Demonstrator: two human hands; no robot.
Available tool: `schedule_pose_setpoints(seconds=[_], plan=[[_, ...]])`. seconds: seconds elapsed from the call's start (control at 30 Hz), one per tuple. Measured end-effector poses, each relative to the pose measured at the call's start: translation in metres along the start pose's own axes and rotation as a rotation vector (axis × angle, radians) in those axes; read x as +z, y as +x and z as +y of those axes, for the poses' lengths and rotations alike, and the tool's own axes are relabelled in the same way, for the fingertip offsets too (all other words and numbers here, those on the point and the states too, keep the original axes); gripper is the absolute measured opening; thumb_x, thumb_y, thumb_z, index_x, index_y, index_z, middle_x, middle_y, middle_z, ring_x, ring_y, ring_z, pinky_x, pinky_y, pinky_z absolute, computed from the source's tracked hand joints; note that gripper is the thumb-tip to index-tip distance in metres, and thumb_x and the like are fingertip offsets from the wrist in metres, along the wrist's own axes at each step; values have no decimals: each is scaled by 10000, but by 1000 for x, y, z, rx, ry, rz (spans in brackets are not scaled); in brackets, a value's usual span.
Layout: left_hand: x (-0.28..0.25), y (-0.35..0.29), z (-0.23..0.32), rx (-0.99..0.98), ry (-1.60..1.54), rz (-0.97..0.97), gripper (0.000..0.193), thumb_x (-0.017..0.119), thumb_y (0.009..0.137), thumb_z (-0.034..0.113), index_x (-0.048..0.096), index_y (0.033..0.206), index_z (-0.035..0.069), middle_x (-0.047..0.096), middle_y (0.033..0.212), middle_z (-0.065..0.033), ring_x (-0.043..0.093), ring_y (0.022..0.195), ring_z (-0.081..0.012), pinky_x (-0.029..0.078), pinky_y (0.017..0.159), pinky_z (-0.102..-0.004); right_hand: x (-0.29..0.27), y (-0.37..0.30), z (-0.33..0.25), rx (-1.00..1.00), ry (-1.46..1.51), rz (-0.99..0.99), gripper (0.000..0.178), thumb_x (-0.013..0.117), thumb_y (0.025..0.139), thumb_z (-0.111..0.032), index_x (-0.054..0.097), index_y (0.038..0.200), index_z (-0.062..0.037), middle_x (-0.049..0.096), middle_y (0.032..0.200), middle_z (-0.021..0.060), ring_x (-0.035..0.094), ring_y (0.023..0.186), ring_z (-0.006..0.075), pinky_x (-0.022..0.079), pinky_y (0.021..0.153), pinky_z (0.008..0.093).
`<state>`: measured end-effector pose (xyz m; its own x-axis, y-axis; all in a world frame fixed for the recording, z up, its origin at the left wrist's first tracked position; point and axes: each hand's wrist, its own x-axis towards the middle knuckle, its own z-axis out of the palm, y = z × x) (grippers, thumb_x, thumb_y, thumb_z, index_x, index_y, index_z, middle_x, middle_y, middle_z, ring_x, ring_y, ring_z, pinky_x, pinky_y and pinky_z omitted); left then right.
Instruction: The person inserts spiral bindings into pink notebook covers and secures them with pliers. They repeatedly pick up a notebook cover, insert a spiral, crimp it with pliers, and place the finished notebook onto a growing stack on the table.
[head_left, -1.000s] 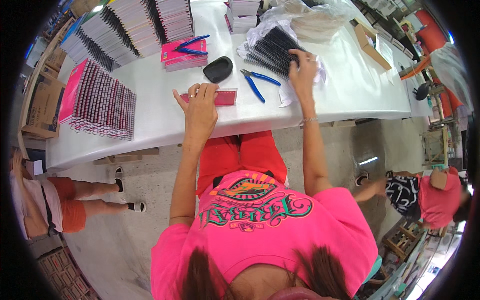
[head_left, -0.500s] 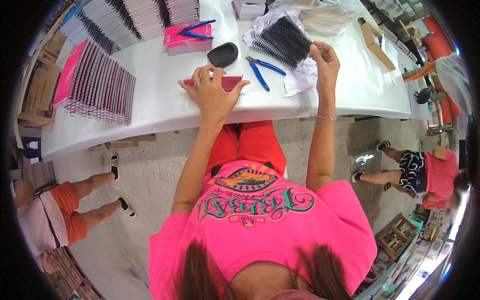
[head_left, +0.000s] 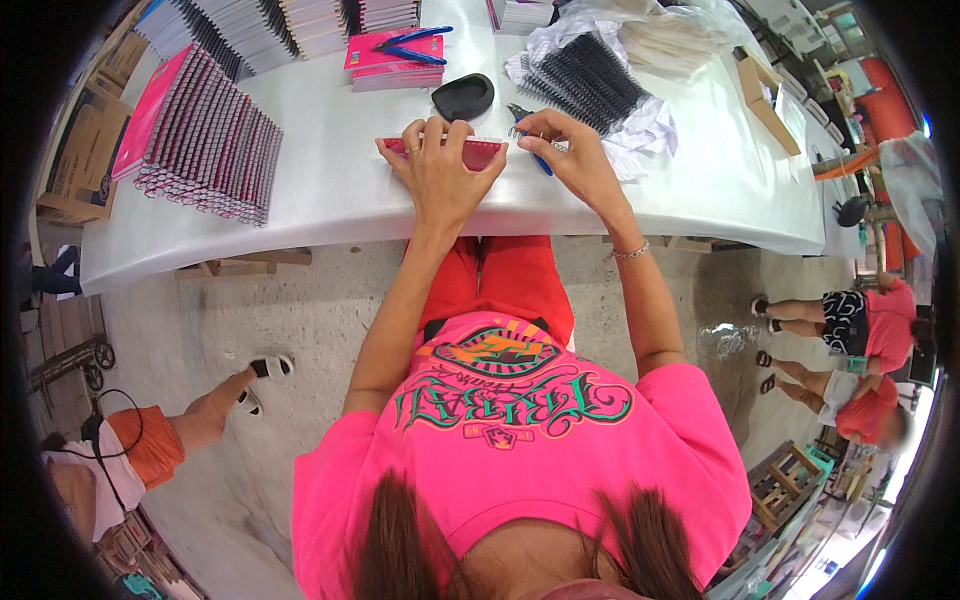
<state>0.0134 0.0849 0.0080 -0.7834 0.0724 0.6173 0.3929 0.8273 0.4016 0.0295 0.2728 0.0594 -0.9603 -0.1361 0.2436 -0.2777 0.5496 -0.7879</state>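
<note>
Presently, my left hand [head_left: 440, 172] clasps a flat pink booklet [head_left: 482, 155] on the glossy white table [head_left: 330, 180], fingers spread across it; my right hand [head_left: 572, 155] pinches, apparently, 1 thin dark wire coil [head_left: 514, 131]. Slackened left pressure could skew the booklet. At right, 1 open tan cardboard box [head_left: 762, 104] apparently holds white paper [head_left: 790, 116].

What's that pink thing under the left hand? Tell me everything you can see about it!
The pink thing looks like a small book or stack of paper, longer from side to side, deep pink, with a pale strip along its far edge. It's near the front edge of the white table. The left hand spreads over its middle, hiding much of it. The right hand is close to its right end. I can't tell whether it lies flat or tilts.
</note>
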Motion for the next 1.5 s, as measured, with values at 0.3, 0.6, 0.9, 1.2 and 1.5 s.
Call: schedule_pose_setpoints(seconds=[0.3, 0.6, 0.9, 1.2, 1.5], plan=[[3, 0, -2, -2, -41, 7, 405, 769, 698, 467, 632, 904, 146, 531, 1022, -28, 456, 1148, -281, 208, 997, -744, 10, 2, -1, -58, 3, 6, 208, 743, 829, -85, 701, 1026, -33, 667, 949, 52, 593, 865, 155, 483, 794, 293], [-3, -4, -4, 23, -24, 24, 417, 791, 688, 477, 652, 914, 155, 550, 1008, -12, 477, 1126, -278, 270, 975, -699, 25, -5, 0, -227, 53, 83, 229, 736, 801, -46, 660, 1018, -41, 540, 801, 87, 551, 750, 213, 446, 715, 328], [-11, 5, -18, 115, 46, -90, 419, 744, 778, 455, 668, 1028, 128, 598, 1039, -70, 517, 1065, -311, 374, 918, -495, 39, -3, 10, -306, -8, 111, 217, 684, 865, -145, 603, 1019, -16, 593, 933, 168, 599, 867, 331, 465, 769, 419], [-5, 8, -23, 77, 12, -252, 337, 633, 919, 391, 604, 1181, 181, 547, 1153, -41, 458, 1199, -281, 279, 1035, -622, 39, 3, 9, -274, -334, 109, 160, 608, 918, -242, 592, 954, -86, 587, 943, 109, 590, 941, 311, 408, 802, 452], [-12, 0, -53, -36, -408, -29, 520, 824, 783, 322, 599, 1209, 128, 307, 1398, -211, 299, 1356, -375, 326, 1086, -465, 28, 19, 14, -172, 14, -179, 231, 615, 938, -241, 667, 918, -17, 640, 908, 156, 617, 969, 313, 470, 836, 402]])
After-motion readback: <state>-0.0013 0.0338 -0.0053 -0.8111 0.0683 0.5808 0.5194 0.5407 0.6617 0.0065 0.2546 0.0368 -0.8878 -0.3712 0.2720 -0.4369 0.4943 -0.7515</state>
